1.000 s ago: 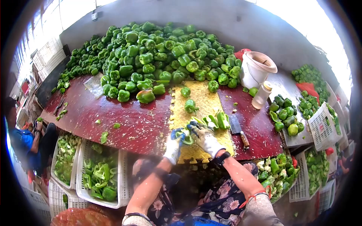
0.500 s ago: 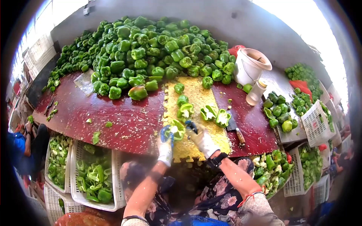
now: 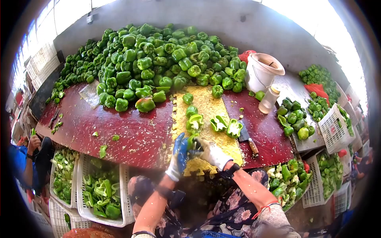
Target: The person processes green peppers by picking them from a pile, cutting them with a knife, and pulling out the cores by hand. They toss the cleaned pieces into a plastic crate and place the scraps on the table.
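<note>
My left hand, in a white glove with a blue palm, is closed on a green pepper piece. My right hand, gloved in white with dark fingertips, meets it from the right, fingers curled; what they pinch is hidden. Both are over the near part of the yellow mat. Just beyond my hands lies an open pepper with pale core showing. Two cut halves, one on the left and one on the right, rest beside a knife with a wooden handle.
A large pile of whole peppers covers the back of the red table. A white bucket and a jar stand at right. Crates of cut peppers, one on the left, flank my legs. Another person's arm shows far left.
My left hand has turned and its fingers now point upward; the pepper half it held is now mostly hidden between my hands. My right hand has come closer to it.
</note>
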